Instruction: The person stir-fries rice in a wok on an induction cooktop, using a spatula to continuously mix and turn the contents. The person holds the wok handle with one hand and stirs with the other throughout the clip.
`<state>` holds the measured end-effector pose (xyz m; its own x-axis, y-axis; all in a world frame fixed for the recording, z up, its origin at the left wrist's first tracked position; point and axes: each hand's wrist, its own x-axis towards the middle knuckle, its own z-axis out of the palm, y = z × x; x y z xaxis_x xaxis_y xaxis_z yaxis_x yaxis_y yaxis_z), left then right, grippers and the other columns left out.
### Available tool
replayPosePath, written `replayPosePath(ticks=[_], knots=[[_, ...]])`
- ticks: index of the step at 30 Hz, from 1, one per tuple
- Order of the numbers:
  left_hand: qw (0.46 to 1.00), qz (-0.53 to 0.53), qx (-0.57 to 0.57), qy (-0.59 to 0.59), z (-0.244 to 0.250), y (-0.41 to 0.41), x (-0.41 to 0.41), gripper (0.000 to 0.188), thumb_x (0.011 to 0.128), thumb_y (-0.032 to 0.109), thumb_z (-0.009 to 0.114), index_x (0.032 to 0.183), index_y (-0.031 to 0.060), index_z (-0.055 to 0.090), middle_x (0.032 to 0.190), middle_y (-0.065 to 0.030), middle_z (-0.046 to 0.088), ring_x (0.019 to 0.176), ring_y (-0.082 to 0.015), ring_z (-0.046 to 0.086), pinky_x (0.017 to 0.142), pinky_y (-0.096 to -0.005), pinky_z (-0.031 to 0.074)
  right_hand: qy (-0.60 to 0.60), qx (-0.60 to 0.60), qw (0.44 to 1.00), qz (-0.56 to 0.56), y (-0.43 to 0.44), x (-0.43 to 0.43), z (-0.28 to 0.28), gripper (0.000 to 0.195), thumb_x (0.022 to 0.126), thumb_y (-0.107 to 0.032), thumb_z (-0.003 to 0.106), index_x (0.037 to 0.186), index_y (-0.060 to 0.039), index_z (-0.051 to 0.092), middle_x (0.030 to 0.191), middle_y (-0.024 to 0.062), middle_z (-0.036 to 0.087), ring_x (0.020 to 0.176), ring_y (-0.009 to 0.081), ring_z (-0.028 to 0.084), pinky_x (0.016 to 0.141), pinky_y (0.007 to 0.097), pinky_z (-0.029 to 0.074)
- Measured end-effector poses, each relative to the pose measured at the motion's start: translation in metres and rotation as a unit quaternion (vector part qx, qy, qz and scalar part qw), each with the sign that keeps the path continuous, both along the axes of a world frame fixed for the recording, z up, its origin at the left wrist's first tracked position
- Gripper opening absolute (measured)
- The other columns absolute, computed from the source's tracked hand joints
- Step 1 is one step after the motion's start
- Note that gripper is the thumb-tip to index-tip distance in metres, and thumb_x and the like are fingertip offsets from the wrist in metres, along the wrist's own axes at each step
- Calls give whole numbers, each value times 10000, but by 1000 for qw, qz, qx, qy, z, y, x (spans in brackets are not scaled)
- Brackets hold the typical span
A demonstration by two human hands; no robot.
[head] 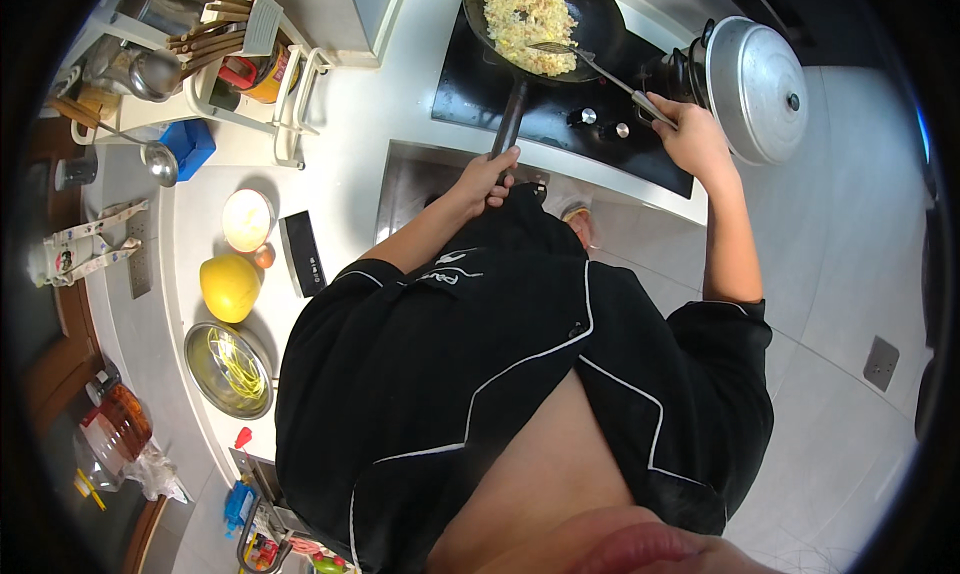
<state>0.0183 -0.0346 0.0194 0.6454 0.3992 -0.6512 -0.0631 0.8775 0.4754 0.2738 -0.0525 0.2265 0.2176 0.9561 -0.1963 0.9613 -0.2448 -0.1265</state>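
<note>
My left hand (486, 181) grips the dark handle of a wok (606, 20), which sits on the black glass cooktop (480, 86) at the top. Fried rice (529, 19) with yellow bits lies in the wok, mostly on its left side. My right hand (694, 135) is closed around the metal handle of a slotted spatula (611, 77). The spatula's head rests at the lower part of the rice, inside the wok. Two silver knobs stand on the cooktop between the wok and my right hand.
A large lidded aluminium pot (757, 90) stands right of the cooktop. On the left counter are a bowl (247, 220), an egg (264, 256), a yellow pomelo-like fruit (229, 288), a black box (301, 254) and a steel bowl (196, 356) holding yellow-green strips. A white rack (202, 98) holds utensils and jars.
</note>
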Motion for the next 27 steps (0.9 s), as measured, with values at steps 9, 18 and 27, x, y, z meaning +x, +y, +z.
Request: replayPosePath(ticks=[9,18,27], knots=[[1000,-1,7,-3,0,0,-1,372,858,427,627,888,90,473,645,7,446,434,-40,299,369,-188,223,1,-37,999,9,-1,-4,-6,389,788,-140,616,1177,-153,622,976,196,638,904,351,613,815,402,481],[1000,-3,9,-5,-1,1,-1,368,853,424,632,885,97,466,643,6,445,434,-41,293,372,-190,221,-20,-35,999,9,0,-4,-14,402,779,-154,618,1181,-158,620,967,183,646,920,338,616,830,407,488],[1000,-2,6,-11,-2,1,-2,373,856,423,627,891,88,467,642,4,444,432,-45,296,369,-190,223,-16,-24,999,15,-1,0,-19,401,772,-163,621,1173,-164,627,970,178,647,913,331,620,827,404,492]])
